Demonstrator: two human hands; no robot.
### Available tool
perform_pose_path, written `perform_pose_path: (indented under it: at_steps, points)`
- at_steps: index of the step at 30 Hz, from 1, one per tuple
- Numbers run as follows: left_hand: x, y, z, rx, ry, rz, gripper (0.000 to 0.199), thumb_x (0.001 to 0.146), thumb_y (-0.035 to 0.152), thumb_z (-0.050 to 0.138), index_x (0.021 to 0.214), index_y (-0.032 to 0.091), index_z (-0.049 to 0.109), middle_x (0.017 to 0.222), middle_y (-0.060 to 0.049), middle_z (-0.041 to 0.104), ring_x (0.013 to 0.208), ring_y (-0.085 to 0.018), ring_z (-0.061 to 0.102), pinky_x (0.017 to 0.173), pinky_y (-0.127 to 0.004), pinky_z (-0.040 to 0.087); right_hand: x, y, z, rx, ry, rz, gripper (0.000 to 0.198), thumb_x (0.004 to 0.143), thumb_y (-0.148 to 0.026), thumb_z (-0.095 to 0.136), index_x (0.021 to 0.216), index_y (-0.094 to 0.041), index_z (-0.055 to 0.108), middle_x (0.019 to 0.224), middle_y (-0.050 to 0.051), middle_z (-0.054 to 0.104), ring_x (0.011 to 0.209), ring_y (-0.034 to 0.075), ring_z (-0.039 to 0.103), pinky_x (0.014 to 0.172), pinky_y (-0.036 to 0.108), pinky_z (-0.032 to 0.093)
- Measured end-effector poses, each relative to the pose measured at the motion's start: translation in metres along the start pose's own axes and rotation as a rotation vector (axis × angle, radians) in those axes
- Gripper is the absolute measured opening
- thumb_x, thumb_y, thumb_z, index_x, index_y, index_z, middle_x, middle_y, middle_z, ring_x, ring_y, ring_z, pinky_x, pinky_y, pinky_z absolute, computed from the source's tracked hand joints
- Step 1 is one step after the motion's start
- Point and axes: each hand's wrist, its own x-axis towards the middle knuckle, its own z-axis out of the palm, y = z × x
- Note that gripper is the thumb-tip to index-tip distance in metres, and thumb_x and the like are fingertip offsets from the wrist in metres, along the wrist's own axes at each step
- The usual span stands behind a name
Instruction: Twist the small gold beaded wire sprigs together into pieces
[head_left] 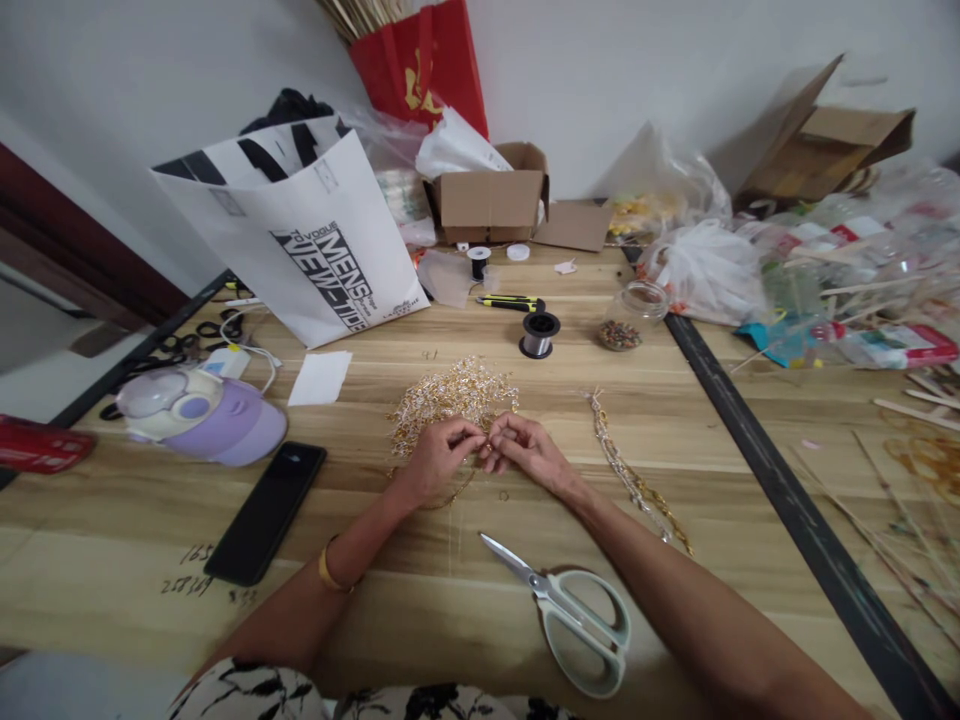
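Note:
My left hand point(439, 458) and my right hand point(529, 452) meet fingertip to fingertip over the table's middle, both closed in a pinch. A thin gold chain point(454, 497) curves beneath my left hand and runs up toward its fingertips. Whatever lies between my right fingers is too small to make out. Just beyond my hands spreads a heap of gold and clear beaded chains point(457, 390). A small ring point(503, 496) lies on the wood below my right hand. Nearer me rest scissors point(559, 610) with pale handles, blades slightly apart. Silver and gold chains point(630, 470) lie right of my right hand.
Behind the heap are a wire spool point(538, 335), a yellow-black cutter knife point(510, 302) and a jar of beads point(630, 318). At left are a phone point(266, 515), a purple-white bottle point(217, 415) and a white bag point(315, 240). Plastic bags point(705, 270) crowd the right.

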Motion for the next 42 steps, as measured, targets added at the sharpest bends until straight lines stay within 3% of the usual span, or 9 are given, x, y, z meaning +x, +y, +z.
perform_pose_path:
  at_steps: [8,17,21,25,28,32,38,42]
  points:
    - [0.0032,0.0036,-0.0089,-0.03,-0.098,-0.025,0.01,0.079,0.019,0.058,0.076,0.014,0.067,0.07,-0.002,0.07,0.065,-0.014,0.062,0.063,-0.023,0.046,-0.0004,0.0004,-0.0003,-0.001,-0.001,0.001,0.029,0.082,-0.042,0.063,0.082,-0.016,0.052,0.071,0.003,0.067,0.059,0.012,0.066,0.051,0.021,0.051]
    - [0.0023,0.0071,-0.0102,0.111,-0.073,0.066,0.012,0.08,0.017,0.057,0.07,0.016,0.065,0.068,-0.002,0.065,0.066,-0.014,0.058,0.065,-0.025,0.045,0.0006,0.0004,0.0003,0.002,0.002,0.006,0.031,0.081,-0.044,0.063,0.081,-0.016,0.051,0.07,0.003,0.067,0.059,0.013,0.066,0.049,0.021,0.051]
    - [0.0009,0.0068,-0.0076,-0.097,-0.111,-0.019,0.014,0.081,0.021,0.057,0.07,0.014,0.06,0.078,-0.005,0.066,0.068,-0.013,0.061,0.064,-0.025,0.049,0.0,0.0004,0.0007,-0.022,0.011,0.006,0.031,0.081,-0.046,0.063,0.081,-0.016,0.051,0.067,0.002,0.065,0.057,0.012,0.066,0.05,0.021,0.051]
    - [-0.0004,0.0029,-0.0046,-0.291,-0.179,-0.159,0.016,0.083,0.027,0.056,0.078,0.012,0.058,0.07,-0.004,0.064,0.061,-0.012,0.062,0.059,-0.024,0.05,-0.001,0.0002,0.001,-0.039,0.016,0.002,0.03,0.082,-0.045,0.062,0.082,-0.016,0.052,0.068,0.001,0.065,0.056,0.012,0.065,0.049,0.021,0.05]
    - [-0.0008,0.0019,-0.003,-0.318,-0.173,-0.176,0.017,0.082,0.029,0.057,0.077,0.012,0.057,0.069,-0.003,0.063,0.062,-0.012,0.062,0.061,-0.024,0.051,-0.0012,-0.0002,0.0012,-0.046,0.012,0.005,0.031,0.081,-0.045,0.063,0.083,-0.016,0.052,0.066,0.002,0.065,0.056,0.012,0.065,0.049,0.021,0.05]
    - [-0.001,0.0039,-0.0024,-0.277,-0.157,-0.148,0.017,0.083,0.027,0.056,0.075,0.013,0.056,0.068,-0.002,0.062,0.064,-0.012,0.061,0.062,-0.024,0.05,-0.0012,-0.0005,0.0015,-0.043,0.02,0.006,0.032,0.08,-0.046,0.063,0.082,-0.016,0.052,0.066,0.001,0.066,0.056,0.013,0.065,0.049,0.021,0.05]
    - [-0.0007,0.0054,-0.0063,-0.03,-0.09,-0.028,0.016,0.086,0.024,0.052,0.073,0.015,0.056,0.066,-0.001,0.063,0.062,-0.012,0.059,0.061,-0.024,0.046,-0.0013,0.0009,0.0012,-0.015,0.018,0.003,0.031,0.082,-0.045,0.062,0.083,-0.017,0.051,0.071,0.003,0.068,0.058,0.013,0.066,0.049,0.02,0.05]
    - [-0.0003,0.0052,-0.0093,-0.032,-0.083,-0.02,0.014,0.086,0.025,0.051,0.076,0.016,0.056,0.068,-0.001,0.065,0.063,-0.013,0.061,0.061,-0.024,0.048,-0.0009,0.0023,0.0005,-0.023,0.032,-0.004,0.032,0.082,-0.047,0.061,0.084,-0.016,0.051,0.07,0.003,0.068,0.057,0.013,0.066,0.049,0.022,0.051]
